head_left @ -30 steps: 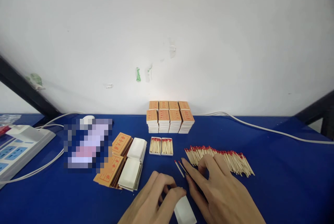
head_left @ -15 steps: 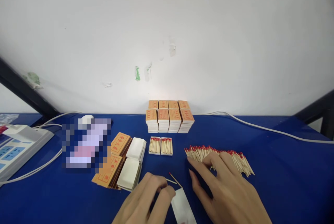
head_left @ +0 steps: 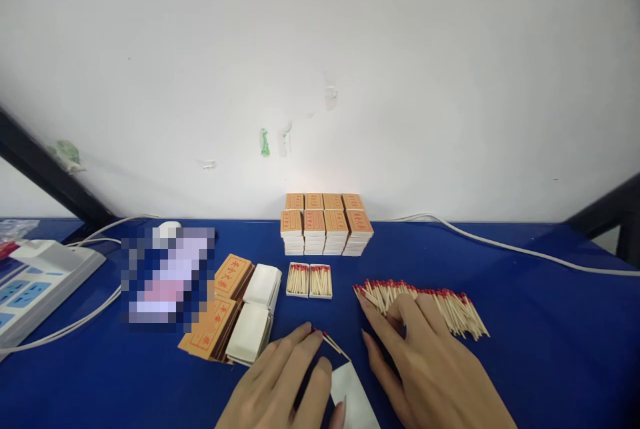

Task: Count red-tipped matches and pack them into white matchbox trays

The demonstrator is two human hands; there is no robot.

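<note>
My left hand (head_left: 285, 375) is open at the front of the table. Its forward fingertips touch or nearly touch the heads of two or so loose matches (head_left: 332, 341), and its thumb rests against a flat white piece (head_left: 353, 392), whose kind I cannot tell and whose near end runs out of the picture. To the right, my right hand (head_left: 425, 355) is open, fingers spread over the near side of a pile of red-tipped matches (head_left: 463, 315). The index fingertip touches matches at the pile's left end. Whether its thumb touches anything is unclear.
Two matchbox trays (head_left: 299, 280) filled with matches lie in the middle, before stacked matchboxes (head_left: 314, 223). On the left are orange matchbox covers (head_left: 213, 325), white stacked pieces (head_left: 247, 332), a blurred-out object (head_left: 173, 275) and a power strip (head_left: 30, 292). A cable (head_left: 500, 249) runs along the back right.
My left fingers have stretched forward to the loose matches, and one match has swung to lie nearly alongside the other. My left thumb now shows on the white piece. The right hand has barely moved.
</note>
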